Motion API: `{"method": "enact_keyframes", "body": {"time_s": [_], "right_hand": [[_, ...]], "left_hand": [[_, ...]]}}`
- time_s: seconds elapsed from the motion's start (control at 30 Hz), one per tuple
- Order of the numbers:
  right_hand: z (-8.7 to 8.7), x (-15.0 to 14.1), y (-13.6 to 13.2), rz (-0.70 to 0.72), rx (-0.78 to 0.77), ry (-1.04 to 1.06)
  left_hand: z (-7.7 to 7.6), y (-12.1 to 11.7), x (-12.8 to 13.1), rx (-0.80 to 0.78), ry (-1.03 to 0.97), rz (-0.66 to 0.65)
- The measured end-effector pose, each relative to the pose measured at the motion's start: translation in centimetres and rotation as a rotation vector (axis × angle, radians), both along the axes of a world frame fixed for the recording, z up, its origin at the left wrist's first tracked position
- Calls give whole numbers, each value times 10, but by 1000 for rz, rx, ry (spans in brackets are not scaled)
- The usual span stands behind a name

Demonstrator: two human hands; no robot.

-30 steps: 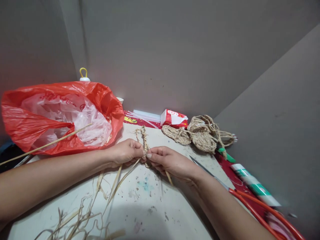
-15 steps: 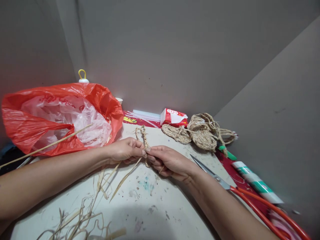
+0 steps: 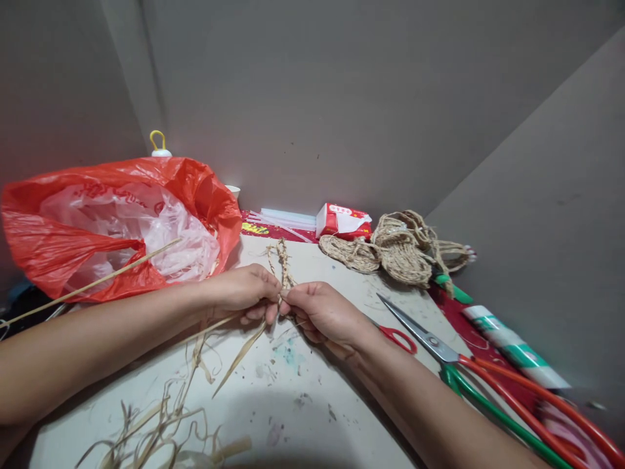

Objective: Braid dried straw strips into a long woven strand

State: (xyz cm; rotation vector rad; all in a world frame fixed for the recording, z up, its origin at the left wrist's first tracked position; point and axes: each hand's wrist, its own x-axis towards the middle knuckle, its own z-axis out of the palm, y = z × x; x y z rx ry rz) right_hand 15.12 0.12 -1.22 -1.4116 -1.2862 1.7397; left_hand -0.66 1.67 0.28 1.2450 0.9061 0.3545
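Left hand [image 3: 250, 293]: pinching braid [image 3: 282, 259]
Right hand [image 3: 325, 314]: pinching braid, beside left
Orange scissors [image 3: 440, 349]: beside right forearm [image 3: 415, 391]
Strips [image 3: 155, 413]: loose on bench [image 3: 303, 378]

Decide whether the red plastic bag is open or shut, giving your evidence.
Open: the red plastic bag has a gaping mouth, with crumpled whitish plastic showing inside.

You can make out writing in a few places, but none of it can be read for certain. Red script runs across the white plastic [image 3: 188, 251] inside your red bag [image 3: 53, 260]. Bold yellow lettering stands on the red cloth [image 3: 305, 234] along the desk's far edge [image 3: 305, 246]. Small characters sit in a pale oval on your red tissue pack [image 3: 332, 224], too blurred to tell.
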Motion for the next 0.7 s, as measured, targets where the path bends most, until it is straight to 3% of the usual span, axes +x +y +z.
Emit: {"method": "enact_keyframes", "body": {"time_s": [0.3, 0.53, 0.6, 0.7], "right_hand": [[-4, -8, -7, -45, -1, 48], [-5, -7, -10, -16, 10, 52], [-4, -6, -9, 0, 16, 65], [-3, -3, -7, 27, 10, 119]], "left_hand": [[-12, -27, 13, 276, 273, 59], [-16, -33, 15, 720, 531, 126], [-13, -35, 16, 731, 528, 115], [-4, -36, 15, 607, 450, 79]]}}
